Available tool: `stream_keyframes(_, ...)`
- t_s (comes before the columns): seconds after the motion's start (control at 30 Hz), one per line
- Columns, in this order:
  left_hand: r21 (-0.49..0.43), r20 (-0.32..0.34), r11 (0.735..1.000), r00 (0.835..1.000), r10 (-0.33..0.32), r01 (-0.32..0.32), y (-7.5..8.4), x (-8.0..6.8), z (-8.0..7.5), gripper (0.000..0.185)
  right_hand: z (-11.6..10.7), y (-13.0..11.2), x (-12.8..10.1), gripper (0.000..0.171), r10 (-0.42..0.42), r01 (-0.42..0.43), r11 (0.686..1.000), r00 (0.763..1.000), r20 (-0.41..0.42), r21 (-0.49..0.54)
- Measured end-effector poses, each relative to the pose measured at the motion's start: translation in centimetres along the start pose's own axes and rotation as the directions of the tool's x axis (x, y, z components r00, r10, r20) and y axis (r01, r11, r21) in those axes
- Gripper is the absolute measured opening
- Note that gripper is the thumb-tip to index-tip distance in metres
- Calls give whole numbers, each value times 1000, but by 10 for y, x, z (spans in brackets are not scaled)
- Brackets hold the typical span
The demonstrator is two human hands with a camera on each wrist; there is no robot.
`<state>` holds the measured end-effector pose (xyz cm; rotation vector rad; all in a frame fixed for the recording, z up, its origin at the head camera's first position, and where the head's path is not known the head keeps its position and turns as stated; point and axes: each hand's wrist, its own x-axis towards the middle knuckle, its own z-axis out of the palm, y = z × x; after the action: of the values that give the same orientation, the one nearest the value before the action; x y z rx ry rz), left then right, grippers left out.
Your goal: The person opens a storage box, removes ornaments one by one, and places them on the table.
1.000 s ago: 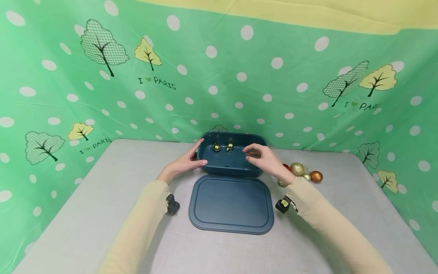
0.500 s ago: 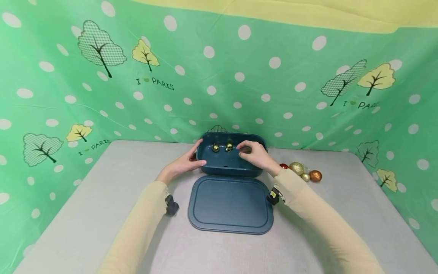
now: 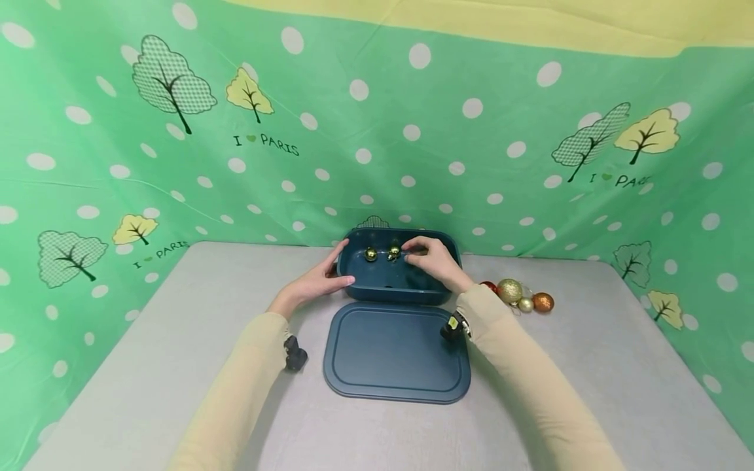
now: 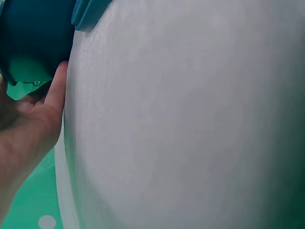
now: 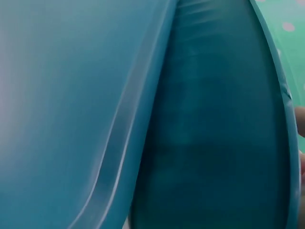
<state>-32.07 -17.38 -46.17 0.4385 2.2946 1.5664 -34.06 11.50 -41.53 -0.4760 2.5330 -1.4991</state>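
Observation:
A dark blue rectangular box (image 3: 391,294) stands at the back of the table, its inside facing me. Two small shiny gold baubles lie in it: a left bauble (image 3: 370,254) and a right bauble (image 3: 393,251). My left hand (image 3: 312,281) rests spread at the box's left end, thumb at the front rim; in the left wrist view a straight finger (image 4: 57,88) touches the box wall. My right hand (image 3: 437,261) reaches over the box's right side, thumb and fingertips parted close beside the right bauble. In the right wrist view only bits of fingers (image 5: 300,121) show beyond the rim.
The matching blue lid (image 3: 396,353) lies flat on the grey table (image 3: 177,366) in front of the box. To the right sit a glittery gold bauble (image 3: 509,291), an orange bauble (image 3: 543,302) and several others. A green dotted cloth (image 3: 424,163) hangs behind.
My right hand has moved left inside the box, bringing its fingertips to the right bauble. My left hand stays at the box's left end, and both baubles stay in place.

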Motion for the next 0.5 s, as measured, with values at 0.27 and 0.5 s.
stream_keyframes(0.27, 12, -6, 1000, 1000, 10, -10, 1, -1, -1, 89, 5, 2, 13, 35, 59, -56, 994, 998, -23, 93)
stream_keyframes(0.5, 13, 3, 999, 999, 33, -33, 2, -2, 0, 90, 12, 6, 28, 35, 84, -81, 993, 996, -29, 87)
